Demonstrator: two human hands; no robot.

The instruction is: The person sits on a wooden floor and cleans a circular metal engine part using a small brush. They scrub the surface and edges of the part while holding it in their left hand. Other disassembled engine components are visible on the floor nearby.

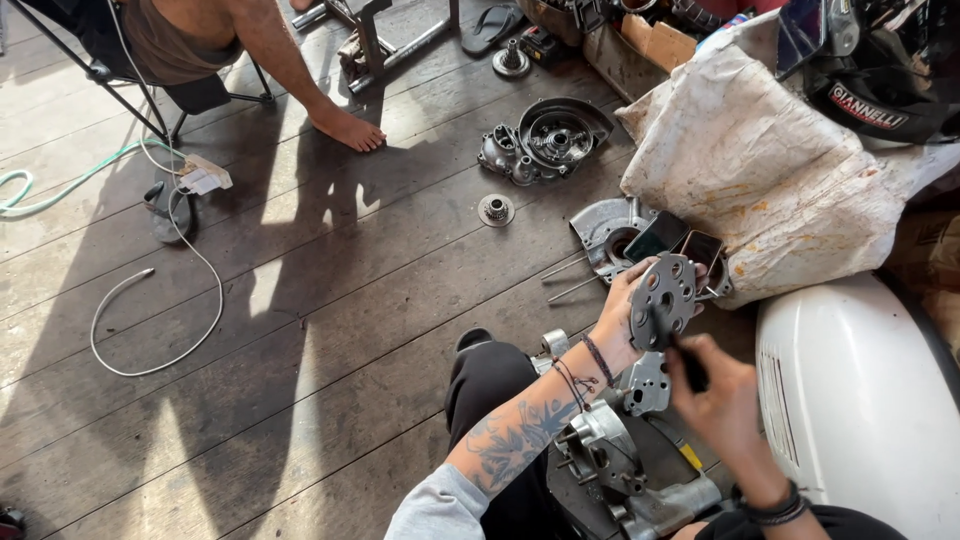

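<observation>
**Fingers on a perforated metal disc, above a lap of engine parts**

Fingers (628, 285) of the left hand (622, 320) curl round the left rim of a round grey metal disc (664, 295) with a ring of holes, holding it up on edge facing the camera. Right hand (722, 395) is closed round a dark tool (686, 362) whose tip meets the lower part of the disc; the hand's back faces the camera, so its fingertips and most of the tool are hidden, and what kind of tool it is cannot be made out.

Below the hands, a grey engine casing (610, 455) rests across the lap, partly covered by the tattooed forearm and cut off at the bottom edge. Behind the disc lie two dark phones (672, 240) on a round metal cover (605, 228), the disc hiding part of them.

To the right, a white rounded body panel (850, 400) sits close beside the right hand, and a stained cloth sack (760, 170) crowds in above it. To the left, bare plank floor (330, 300) opens out, with only a small gear (496, 210) and a dark crankcase half (545, 140) farther off. Another person's bare foot (348, 128) rests on the boards well apart, near a white cable (160, 290).
</observation>
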